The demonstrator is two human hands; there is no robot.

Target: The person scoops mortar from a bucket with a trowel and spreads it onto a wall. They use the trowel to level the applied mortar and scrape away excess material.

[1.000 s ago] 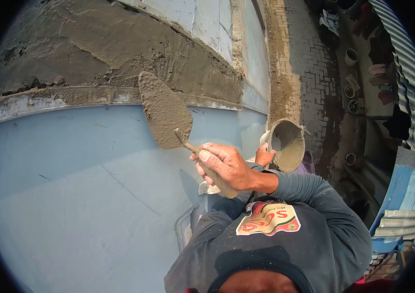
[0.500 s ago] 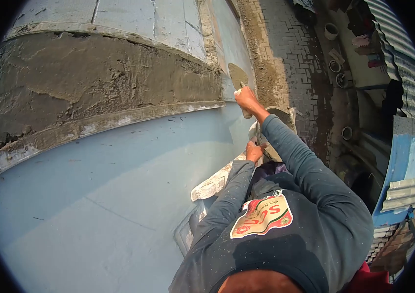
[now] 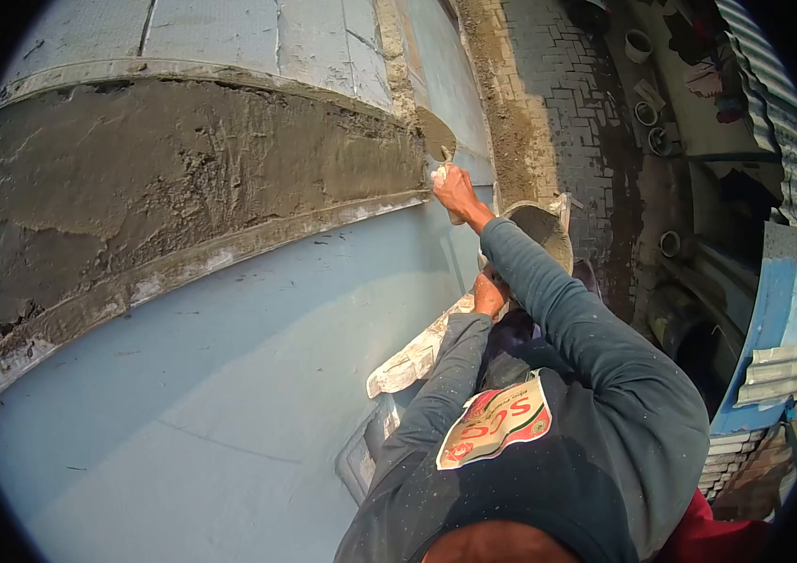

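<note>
My right hand (image 3: 456, 192) is closed around the handle of a trowel (image 3: 437, 134). The trowel's broad blade rests at or very near the right end of a band of wet grey mortar (image 3: 183, 141) on the wall. A straight strip (image 3: 194, 260) runs along the band's lower edge. Lower down, my left hand (image 3: 490, 293) is curled closed, partly covered by my right forearm; what it grips is hidden. Just beyond it stands a bucket (image 3: 563, 246) with grey mortar inside.
A light blue wall (image 3: 183, 375) fills the lower left. Next to my left sleeve is a mortar-stained white board-like piece (image 3: 417, 355). Far below lie a paved lane (image 3: 563, 103) and several pails. Corrugated roofing (image 3: 783, 122) edges the right side.
My right hand has carried the trowel left and slightly down, bringing its blade to the mortar band's end. The pale tool edge by my left hand is now hidden. The view has shifted slightly.
</note>
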